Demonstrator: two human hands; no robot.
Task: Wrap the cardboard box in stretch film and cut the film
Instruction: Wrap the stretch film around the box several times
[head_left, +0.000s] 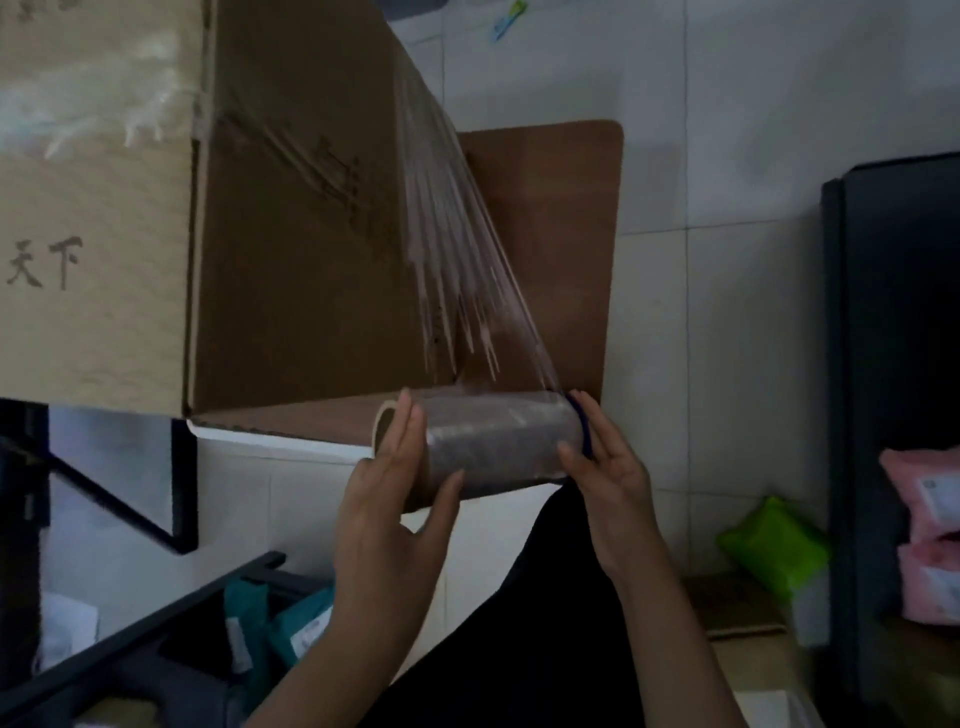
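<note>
A large cardboard box (291, 270) fills the upper left, standing on a brown table top (561, 249). Film lies across its top left and side. A stretch film roll (493, 447) is held level just off the table's near edge. A taut sheet of film (452, 249) runs from the roll up to the box's far corner. My left hand (395, 499) holds the roll's left end, fingers straight along the core and thumb under it. My right hand (608, 467) holds the right end, fingers straight against its blue rim.
Pale floor tiles (727, 322) lie beyond the table. A dark cabinet (893, 364) stands at the right with pink packets (924, 499) and a green packet (774, 545) beside it. A black metal frame (130, 639) with teal packets (291, 623) is at the lower left.
</note>
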